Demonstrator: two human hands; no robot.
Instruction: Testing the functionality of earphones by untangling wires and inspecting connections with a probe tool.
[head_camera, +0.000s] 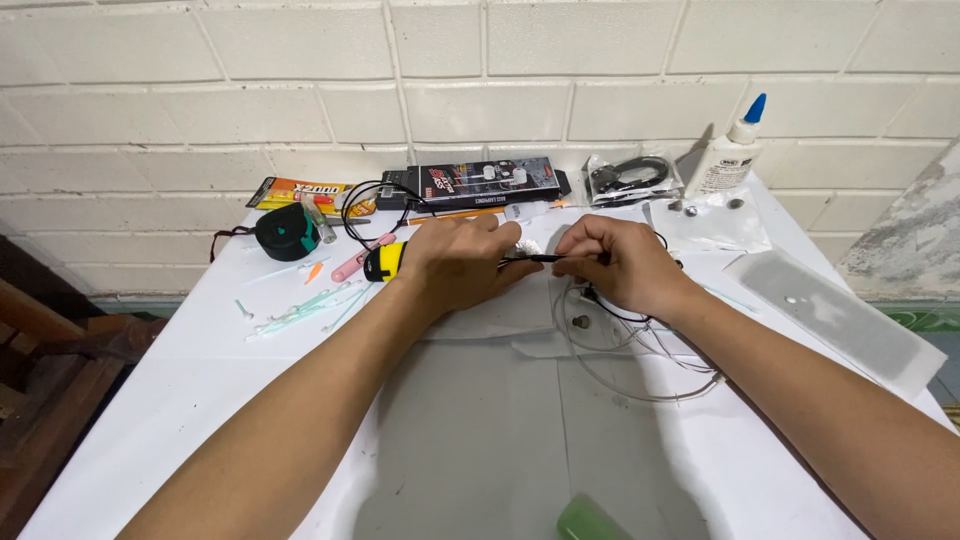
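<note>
Head view, black cable (540, 258) between both hands

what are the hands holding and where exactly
Both hands pinch a thin black cable stretched between them: left hand at one end, right hand at the other, fingertips only.

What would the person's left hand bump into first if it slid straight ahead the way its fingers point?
Probably the right hand. The left hand points rightward along the thin black cable pinched between both hands, and only a short stretch of cable separates the fingertips. Depth is hard to judge from above.
</note>
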